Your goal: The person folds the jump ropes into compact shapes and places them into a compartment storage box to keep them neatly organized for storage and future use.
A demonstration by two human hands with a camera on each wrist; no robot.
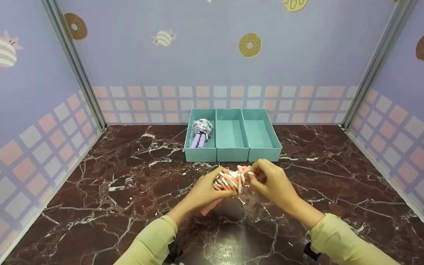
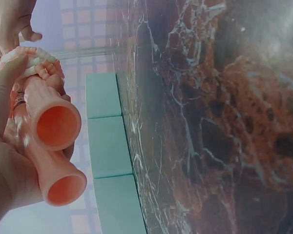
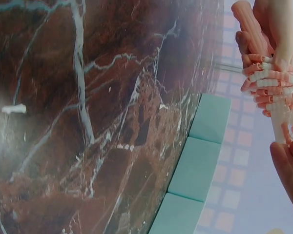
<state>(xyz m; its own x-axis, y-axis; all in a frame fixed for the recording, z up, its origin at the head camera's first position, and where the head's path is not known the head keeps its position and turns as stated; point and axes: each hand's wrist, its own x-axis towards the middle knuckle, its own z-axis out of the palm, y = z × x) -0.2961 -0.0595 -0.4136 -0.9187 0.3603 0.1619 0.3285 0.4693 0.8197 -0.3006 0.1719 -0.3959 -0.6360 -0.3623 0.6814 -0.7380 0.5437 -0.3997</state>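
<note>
My left hand point(image 1: 210, 187) grips a pink-and-white beaded jump rope point(image 1: 230, 180), its beaded cord wound in a bundle around the handles. Two pink hollow handles point(image 2: 56, 124) stick out below the palm in the left wrist view, their round open ends toward that camera. At the bundle's other end, my right hand point(image 1: 274, 182) pinches a beaded strand between thumb and fingers. The right wrist view shows the wound beads point(image 3: 268, 85) between both hands, partly cut off by the frame edge. Both hands hold the rope above the table, in front of the tray.
A teal tray point(image 1: 233, 154) with three compartments stands near the back wall. Its left compartment holds a wound lilac-and-white beaded jump rope point(image 1: 201, 129) with purple handles. The dark marbled tabletop point(image 1: 142, 206) is enclosed by patterned panels at the back and both sides.
</note>
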